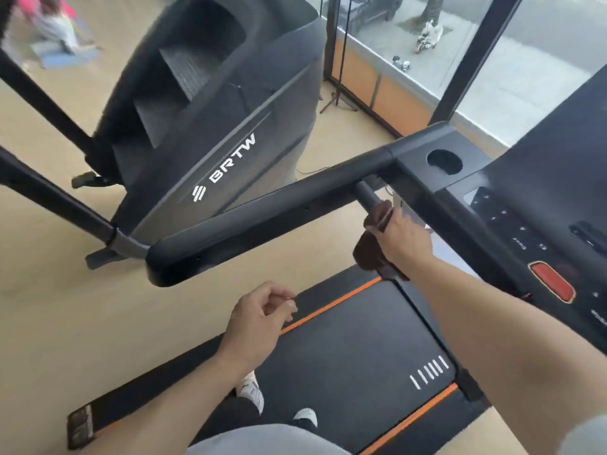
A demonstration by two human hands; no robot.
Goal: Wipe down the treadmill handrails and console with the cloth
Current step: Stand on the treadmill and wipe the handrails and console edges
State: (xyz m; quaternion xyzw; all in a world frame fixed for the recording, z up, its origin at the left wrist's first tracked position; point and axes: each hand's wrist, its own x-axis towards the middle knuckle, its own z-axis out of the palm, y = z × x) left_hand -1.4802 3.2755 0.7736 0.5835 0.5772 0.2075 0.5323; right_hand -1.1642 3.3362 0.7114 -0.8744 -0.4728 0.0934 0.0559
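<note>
A dark brown cloth (369, 246) is wrapped around the short black grip bar (366, 193) that juts out below the console, and my right hand (402, 236) is closed on it there. The long black left handrail (262, 221) runs from the console corner down to the left. The console (525, 221) with its cup holder, buttons and red stop key fills the right side. My left hand (262, 311) hangs free above the treadmill deck edge, fingers loosely curled and holding nothing.
A black stair-climber machine (210, 103) marked BRTW stands close on the left. The treadmill belt (358, 349) with orange side stripes lies below, my shoes on it. Windows (460, 44) to the street are ahead. A blurred person is at far top left.
</note>
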